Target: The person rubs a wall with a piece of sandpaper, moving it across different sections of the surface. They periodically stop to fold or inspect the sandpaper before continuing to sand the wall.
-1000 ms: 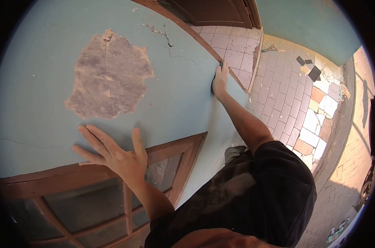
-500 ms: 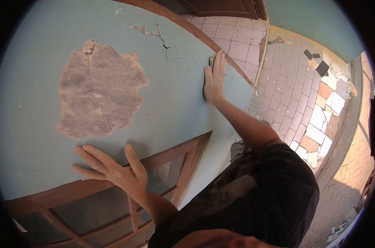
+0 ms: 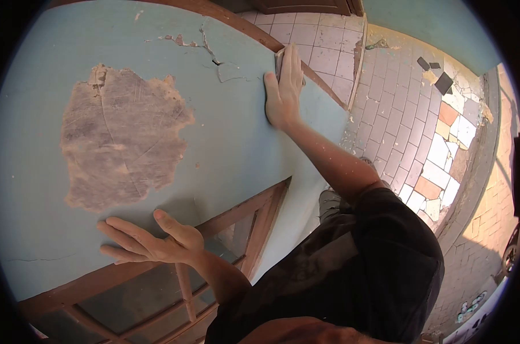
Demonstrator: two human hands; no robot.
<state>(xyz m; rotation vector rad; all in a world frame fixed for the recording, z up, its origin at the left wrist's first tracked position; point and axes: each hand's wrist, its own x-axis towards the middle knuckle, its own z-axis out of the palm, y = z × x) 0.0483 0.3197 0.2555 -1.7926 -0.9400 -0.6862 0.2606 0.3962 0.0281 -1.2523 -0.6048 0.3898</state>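
Note:
My right hand (image 3: 284, 94) presses flat against the pale blue wall (image 3: 231, 137), near its upper brown wooden trim. Under its fingers shows the edge of a thin flat piece (image 3: 279, 60) that looks like sandpaper; most of it is hidden. My left hand (image 3: 154, 238) is open, fingers spread, at the wall just above the brown window frame (image 3: 231, 226). It appears to hold nothing. Between and left of the hands is a large rough grey-brown patch (image 3: 125, 137) where the paint is gone.
A jagged crack (image 3: 215, 60) runs through the upper wall. Several dark flat pieces (image 3: 443, 83) lie on the tiled floor (image 3: 392, 114) at right, near a scraper-like tool (image 3: 379, 44). Window panes (image 3: 139, 298) lie below my left hand.
My right hand has slid up along the wall with the flat piece under it. My left hand stays near the window frame, its thumb shifted slightly. The whole view has shifted a little.

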